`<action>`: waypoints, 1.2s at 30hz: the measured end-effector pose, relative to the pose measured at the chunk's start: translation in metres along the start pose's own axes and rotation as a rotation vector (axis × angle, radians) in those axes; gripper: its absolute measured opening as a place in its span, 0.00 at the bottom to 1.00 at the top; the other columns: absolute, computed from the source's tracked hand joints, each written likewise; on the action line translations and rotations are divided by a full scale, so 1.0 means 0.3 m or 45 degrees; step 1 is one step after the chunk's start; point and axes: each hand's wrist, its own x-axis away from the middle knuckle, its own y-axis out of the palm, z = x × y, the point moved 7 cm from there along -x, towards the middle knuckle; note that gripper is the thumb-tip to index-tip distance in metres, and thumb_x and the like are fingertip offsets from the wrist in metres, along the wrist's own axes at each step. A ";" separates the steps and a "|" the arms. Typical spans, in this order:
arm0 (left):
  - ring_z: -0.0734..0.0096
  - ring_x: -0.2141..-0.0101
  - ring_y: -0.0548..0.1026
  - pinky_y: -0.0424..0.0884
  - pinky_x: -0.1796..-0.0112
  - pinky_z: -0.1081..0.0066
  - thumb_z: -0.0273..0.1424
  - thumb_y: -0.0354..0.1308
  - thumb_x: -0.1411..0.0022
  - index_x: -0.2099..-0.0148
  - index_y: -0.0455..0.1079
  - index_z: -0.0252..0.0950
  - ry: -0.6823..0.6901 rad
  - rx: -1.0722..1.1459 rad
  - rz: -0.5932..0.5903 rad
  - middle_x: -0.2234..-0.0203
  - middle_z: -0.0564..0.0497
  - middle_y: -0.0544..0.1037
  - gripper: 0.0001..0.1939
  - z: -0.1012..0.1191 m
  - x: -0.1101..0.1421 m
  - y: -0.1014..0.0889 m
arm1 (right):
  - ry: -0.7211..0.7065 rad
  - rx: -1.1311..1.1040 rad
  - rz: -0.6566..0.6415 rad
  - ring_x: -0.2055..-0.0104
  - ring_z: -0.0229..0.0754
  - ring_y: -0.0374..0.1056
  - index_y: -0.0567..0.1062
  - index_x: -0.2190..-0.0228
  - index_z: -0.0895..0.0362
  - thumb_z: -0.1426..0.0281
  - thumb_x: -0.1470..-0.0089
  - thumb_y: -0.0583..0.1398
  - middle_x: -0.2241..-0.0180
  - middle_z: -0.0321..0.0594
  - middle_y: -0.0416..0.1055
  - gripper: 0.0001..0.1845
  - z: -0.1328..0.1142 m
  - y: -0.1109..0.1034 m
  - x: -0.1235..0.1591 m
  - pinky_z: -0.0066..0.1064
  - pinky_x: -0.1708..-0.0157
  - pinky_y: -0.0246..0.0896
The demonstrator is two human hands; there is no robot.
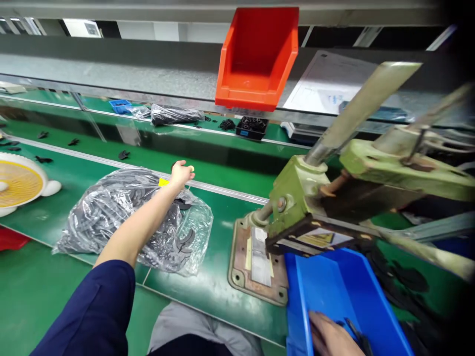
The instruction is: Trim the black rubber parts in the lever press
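My left hand (181,173) reaches out over the far edge of a clear plastic bag (111,212) filled with dark curved parts. Its fingers are apart, and a pale covering shows on one fingertip. A small dark piece shows partly behind this hand, at the edge of the green belt (237,173); I cannot tell whether they touch. My right hand (332,336) is down in a blue bin (345,277), beside some dark parts (358,336). Its fingertips are hidden, so any grip cannot be made out.
A green hand press (297,198) with a long lever stands between the bag and the blue bin. An orange bin (256,59) sits on the shelf above. At left lies a yellow and white fan (18,183). Several black parts (123,155) lie along the belt.
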 end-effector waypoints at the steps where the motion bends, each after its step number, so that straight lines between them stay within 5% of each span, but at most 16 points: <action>1: 0.77 0.79 0.75 0.74 0.72 0.74 0.21 0.63 0.43 0.43 0.63 0.31 0.074 -0.020 -0.071 0.70 0.52 0.76 0.25 0.026 0.056 -0.002 | -0.005 0.032 -0.010 0.58 0.51 0.77 0.79 0.69 0.53 0.66 0.47 0.52 0.64 0.49 0.80 0.15 -0.022 -0.006 0.005 0.36 0.55 0.72; 4: 0.77 0.78 0.75 0.72 0.75 0.76 0.22 0.61 0.41 0.45 0.65 0.31 0.227 -0.073 -0.278 0.72 0.53 0.75 0.21 0.062 0.236 -0.013 | -0.030 0.124 0.028 0.64 0.50 0.76 0.75 0.73 0.54 0.67 0.48 0.52 0.67 0.50 0.78 0.13 -0.074 -0.022 0.013 0.37 0.60 0.70; 10: 0.75 0.78 0.75 0.70 0.77 0.77 0.27 0.64 0.46 0.51 0.68 0.30 0.209 -0.118 -0.580 0.74 0.54 0.75 0.19 0.000 0.578 -0.042 | 0.000 0.015 0.250 0.74 0.45 0.70 0.68 0.78 0.53 0.71 0.49 0.53 0.77 0.41 0.72 0.09 -0.097 -0.098 0.029 0.35 0.68 0.63; 14: 0.72 0.76 0.76 0.72 0.74 0.74 0.33 0.64 0.44 0.56 0.73 0.32 0.350 -0.206 -0.864 0.74 0.52 0.76 0.14 -0.026 0.831 -0.013 | 0.059 -0.143 0.539 0.69 0.44 0.71 0.70 0.69 0.55 0.69 0.46 0.54 0.70 0.42 0.74 0.05 -0.102 -0.187 0.116 0.35 0.65 0.65; 17: 0.70 0.71 0.78 0.74 0.70 0.72 0.35 0.62 0.40 0.56 0.76 0.35 0.564 -0.304 -1.151 0.71 0.49 0.79 0.12 -0.044 1.068 0.042 | -0.013 -0.290 0.631 0.68 0.41 0.72 0.71 0.62 0.55 0.66 0.43 0.56 0.67 0.40 0.75 0.09 -0.187 -0.185 0.199 0.32 0.66 0.67; 21: 0.68 0.63 0.79 0.76 0.62 0.70 0.31 0.62 0.37 0.54 0.77 0.36 0.903 -0.227 -1.418 0.61 0.45 0.80 0.10 -0.078 1.340 0.109 | -0.248 -0.462 0.585 0.70 0.35 0.70 0.73 0.64 0.53 0.69 0.43 0.57 0.69 0.36 0.73 0.05 -0.349 -0.121 0.276 0.27 0.68 0.67; 25: 0.69 0.61 0.79 0.76 0.58 0.69 0.28 0.60 0.34 0.58 0.77 0.35 1.029 -0.076 -1.397 0.64 0.46 0.81 0.05 -0.138 1.429 0.115 | -0.389 -0.588 0.574 0.69 0.34 0.68 0.74 0.65 0.54 0.72 0.44 0.58 0.69 0.36 0.73 0.05 -0.409 -0.075 0.310 0.27 0.67 0.67; 31: 0.69 0.61 0.81 0.78 0.60 0.70 0.23 0.60 0.35 0.57 0.75 0.37 1.156 -0.056 -1.230 0.63 0.46 0.82 0.06 -0.200 1.432 0.044 | -0.368 -0.739 0.662 0.69 0.35 0.69 0.74 0.65 0.54 0.72 0.45 0.62 0.67 0.37 0.74 0.04 -0.382 -0.009 0.326 0.27 0.69 0.68; 36: 0.69 0.61 0.81 0.80 0.59 0.69 0.21 0.60 0.37 0.56 0.75 0.38 1.182 -0.105 -1.204 0.61 0.47 0.82 0.09 -0.236 1.434 0.006 | -0.358 -0.831 0.730 0.61 0.39 0.73 0.73 0.64 0.52 0.72 0.46 0.64 0.65 0.38 0.76 0.07 -0.378 0.053 0.342 0.31 0.61 0.70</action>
